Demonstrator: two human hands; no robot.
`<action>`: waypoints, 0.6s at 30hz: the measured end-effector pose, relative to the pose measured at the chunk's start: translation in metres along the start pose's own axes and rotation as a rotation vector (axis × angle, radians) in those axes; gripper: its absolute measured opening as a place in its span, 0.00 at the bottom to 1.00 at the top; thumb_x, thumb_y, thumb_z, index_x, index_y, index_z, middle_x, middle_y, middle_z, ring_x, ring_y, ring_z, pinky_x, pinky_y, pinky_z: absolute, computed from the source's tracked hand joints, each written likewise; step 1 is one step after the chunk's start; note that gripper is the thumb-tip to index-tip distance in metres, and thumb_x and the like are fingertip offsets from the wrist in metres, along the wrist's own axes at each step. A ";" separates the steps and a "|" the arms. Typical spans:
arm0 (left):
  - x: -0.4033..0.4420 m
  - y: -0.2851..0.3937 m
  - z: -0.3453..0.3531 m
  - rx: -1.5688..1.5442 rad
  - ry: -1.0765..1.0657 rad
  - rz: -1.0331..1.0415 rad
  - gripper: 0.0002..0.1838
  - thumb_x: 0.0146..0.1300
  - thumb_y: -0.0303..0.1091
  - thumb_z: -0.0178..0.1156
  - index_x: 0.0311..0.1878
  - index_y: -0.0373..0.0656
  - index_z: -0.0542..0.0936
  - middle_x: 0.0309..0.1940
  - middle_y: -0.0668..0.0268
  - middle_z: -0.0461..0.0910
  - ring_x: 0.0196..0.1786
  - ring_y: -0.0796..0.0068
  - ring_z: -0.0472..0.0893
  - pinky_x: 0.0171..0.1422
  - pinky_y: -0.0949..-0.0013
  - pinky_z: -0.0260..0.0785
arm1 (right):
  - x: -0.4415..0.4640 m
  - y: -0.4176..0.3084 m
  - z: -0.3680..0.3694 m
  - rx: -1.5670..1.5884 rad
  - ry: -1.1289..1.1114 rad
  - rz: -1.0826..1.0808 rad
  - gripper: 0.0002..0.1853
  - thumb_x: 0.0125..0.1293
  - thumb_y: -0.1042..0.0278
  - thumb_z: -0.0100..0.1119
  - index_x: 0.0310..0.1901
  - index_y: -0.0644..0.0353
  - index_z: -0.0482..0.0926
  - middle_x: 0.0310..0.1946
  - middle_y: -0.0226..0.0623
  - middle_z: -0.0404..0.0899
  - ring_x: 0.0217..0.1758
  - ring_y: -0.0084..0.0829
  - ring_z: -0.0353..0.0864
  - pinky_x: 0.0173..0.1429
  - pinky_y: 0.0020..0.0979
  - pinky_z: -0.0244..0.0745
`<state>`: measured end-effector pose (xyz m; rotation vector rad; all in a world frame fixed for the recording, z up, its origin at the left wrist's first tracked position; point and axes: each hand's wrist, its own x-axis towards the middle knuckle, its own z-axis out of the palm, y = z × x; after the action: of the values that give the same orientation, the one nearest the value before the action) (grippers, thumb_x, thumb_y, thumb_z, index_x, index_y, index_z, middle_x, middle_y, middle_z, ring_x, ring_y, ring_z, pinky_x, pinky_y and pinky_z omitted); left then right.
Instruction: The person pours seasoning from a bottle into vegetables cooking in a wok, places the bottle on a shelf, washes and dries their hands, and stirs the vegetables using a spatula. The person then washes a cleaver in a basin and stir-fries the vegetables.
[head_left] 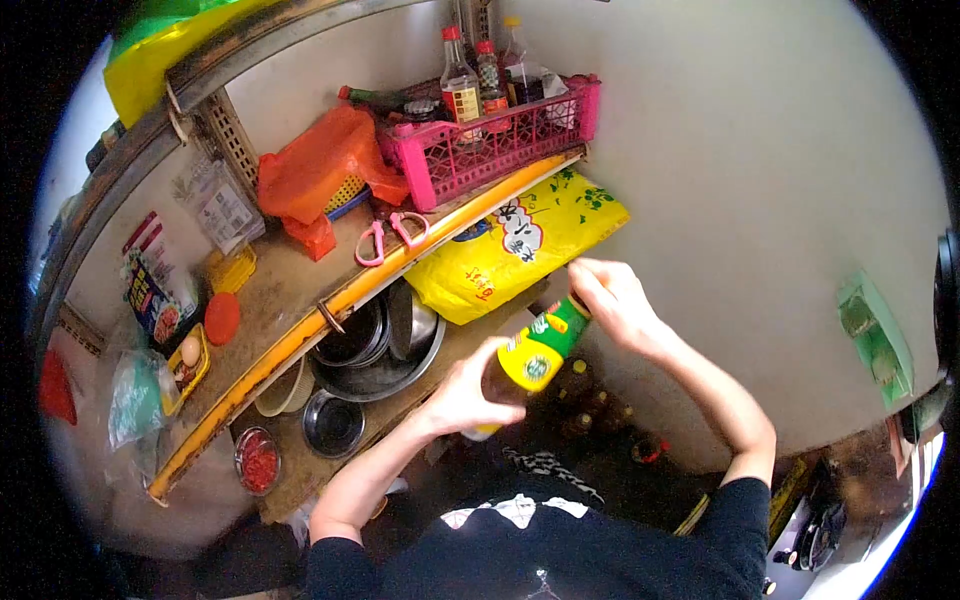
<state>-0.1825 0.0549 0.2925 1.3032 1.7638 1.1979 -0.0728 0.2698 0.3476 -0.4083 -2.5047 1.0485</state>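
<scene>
A: What's first on the left?

B: A bowl of red pieces, then a metal bowl, both on the lower shelf.

A: And the left hand?

B: The left hand reaches up from the lower left, palm toward the bottle. Its thumb lies along the upper side, its fingers curl beneath. It is spread only as wide as the bottle's body, gripping the lower part.

A: Which way does the bottle point?

B: Its long axis slants: 1 end low at the left, the green end high at the right. It is tilted and held up between the 2 hands, showing just below the yellow bag.

A: And the right hand?

B: The right hand bends inward at the wrist, elbow out to the right. Its fingers are closed around the upper end; I can't tell what the tips are doing there.
</scene>
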 end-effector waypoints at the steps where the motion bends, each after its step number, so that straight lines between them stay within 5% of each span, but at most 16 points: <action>1: 0.005 0.000 -0.002 0.170 0.123 -0.018 0.42 0.40 0.38 0.71 0.61 0.38 0.64 0.52 0.52 0.75 0.56 0.62 0.76 0.62 0.62 0.66 | 0.016 0.000 -0.001 -0.038 -0.031 0.023 0.19 0.66 0.55 0.39 0.27 0.63 0.70 0.21 0.44 0.71 0.27 0.39 0.72 0.36 0.37 0.68; 3: 0.020 0.004 -0.010 0.397 0.308 -0.035 0.44 0.40 0.43 0.70 0.62 0.38 0.63 0.53 0.46 0.74 0.57 0.52 0.75 0.62 0.60 0.67 | 0.050 -0.003 -0.004 -0.076 -0.064 0.034 0.19 0.67 0.56 0.39 0.26 0.63 0.68 0.19 0.41 0.67 0.24 0.31 0.67 0.34 0.34 0.66; 5: 0.035 0.017 -0.020 0.503 0.418 -0.039 0.45 0.39 0.42 0.70 0.62 0.38 0.63 0.53 0.47 0.73 0.56 0.51 0.75 0.61 0.57 0.68 | 0.081 -0.004 -0.015 -0.112 -0.049 -0.089 0.21 0.65 0.53 0.37 0.28 0.61 0.75 0.26 0.49 0.78 0.33 0.50 0.78 0.41 0.44 0.71; 6: 0.043 0.022 -0.024 0.555 0.484 -0.012 0.45 0.39 0.42 0.71 0.62 0.39 0.63 0.53 0.47 0.73 0.56 0.50 0.75 0.60 0.56 0.68 | 0.094 -0.007 -0.024 -0.153 -0.047 -0.189 0.22 0.67 0.52 0.38 0.30 0.62 0.75 0.28 0.50 0.78 0.35 0.51 0.78 0.43 0.44 0.71; 8: 0.062 0.037 -0.037 0.638 0.590 0.130 0.43 0.39 0.41 0.72 0.61 0.39 0.64 0.49 0.49 0.74 0.52 0.50 0.76 0.58 0.55 0.69 | 0.112 -0.020 -0.040 0.109 0.021 -0.205 0.23 0.69 0.48 0.40 0.31 0.60 0.76 0.25 0.42 0.78 0.32 0.40 0.79 0.39 0.38 0.71; 11: 0.094 0.074 -0.058 0.769 0.688 0.323 0.41 0.38 0.35 0.71 0.60 0.39 0.66 0.47 0.51 0.74 0.49 0.51 0.76 0.54 0.55 0.68 | 0.117 -0.030 -0.079 0.552 0.032 -0.328 0.23 0.68 0.40 0.46 0.37 0.53 0.77 0.27 0.21 0.72 0.28 0.12 0.65 0.31 0.19 0.61; 12: 0.104 0.089 -0.066 0.823 0.716 0.376 0.40 0.38 0.33 0.70 0.59 0.38 0.66 0.47 0.52 0.74 0.48 0.51 0.76 0.52 0.55 0.68 | 0.123 -0.021 -0.089 0.716 -0.027 -0.412 0.35 0.59 0.29 0.51 0.46 0.60 0.73 0.31 0.23 0.72 0.25 0.09 0.59 0.26 0.12 0.52; 15: 0.139 0.111 -0.090 1.015 0.761 0.490 0.41 0.37 0.33 0.72 0.59 0.39 0.67 0.46 0.54 0.75 0.48 0.52 0.76 0.53 0.58 0.68 | 0.149 0.000 -0.092 0.912 0.141 -0.538 0.50 0.42 0.21 0.57 0.54 0.63 0.70 0.35 0.27 0.74 0.23 0.09 0.56 0.25 0.13 0.50; 16: 0.148 0.119 -0.093 1.064 0.778 0.491 0.39 0.37 0.31 0.72 0.58 0.41 0.68 0.45 0.55 0.75 0.48 0.52 0.77 0.54 0.58 0.69 | 0.156 0.007 -0.091 0.972 0.140 -0.572 0.47 0.47 0.28 0.62 0.56 0.64 0.69 0.38 0.30 0.75 0.28 0.13 0.66 0.31 0.15 0.62; 18: 0.164 0.124 -0.100 1.118 0.787 0.496 0.40 0.37 0.31 0.71 0.59 0.41 0.68 0.44 0.55 0.75 0.46 0.52 0.77 0.52 0.59 0.69 | 0.176 0.015 -0.086 0.990 0.205 -0.688 0.39 0.54 0.39 0.65 0.57 0.64 0.69 0.41 0.34 0.75 0.40 0.21 0.74 0.45 0.23 0.71</action>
<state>-0.2745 0.1934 0.4498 2.1615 3.0540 1.0279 -0.1864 0.4041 0.4343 0.5594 -1.4598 1.6043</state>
